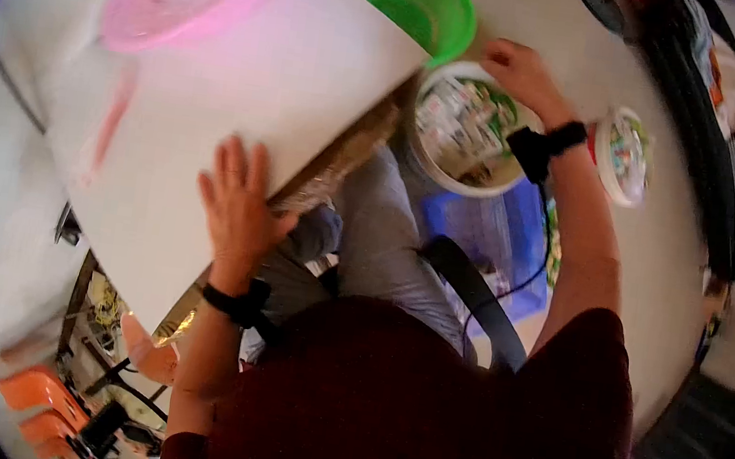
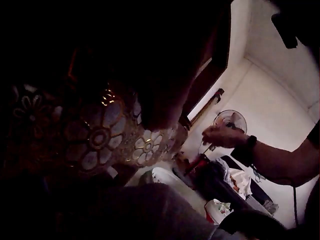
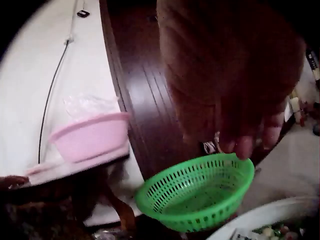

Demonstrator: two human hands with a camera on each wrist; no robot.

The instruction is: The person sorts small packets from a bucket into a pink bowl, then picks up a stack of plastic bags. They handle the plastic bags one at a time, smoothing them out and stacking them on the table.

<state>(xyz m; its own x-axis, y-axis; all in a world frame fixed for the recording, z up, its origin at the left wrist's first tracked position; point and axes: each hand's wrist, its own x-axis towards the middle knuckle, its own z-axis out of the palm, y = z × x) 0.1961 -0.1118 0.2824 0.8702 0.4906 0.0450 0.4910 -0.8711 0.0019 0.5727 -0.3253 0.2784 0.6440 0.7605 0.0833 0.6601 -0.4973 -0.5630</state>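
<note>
My left hand [image 1: 240, 213] rests flat near the edge of the white table [image 1: 184, 140], fingers spread, with nothing in its grasp. Out to the right, my right hand [image 1: 520, 71] is raised over the far rim of a white bucket [image 1: 422, 164], its fingers curled. In the right wrist view a small pale and dark piece, like a wrapper [image 3: 209, 147], shows at the fingertips; its kind is unclear. Inside the bucket lie white printed packets [image 1: 460, 126] and some green bits. A green plastic basket [image 3: 200, 192] stands just beyond the bucket, below my right hand in that view.
A pink basin [image 1: 150, 11] with clear plastic in it sits on the table's far side. Right of the bucket is a smaller white tub [image 1: 626, 157] with mixed contents. A blue crate [image 1: 487, 236] lies beside my legs. Patterned clear covering [image 2: 97, 135] hangs under the table edge.
</note>
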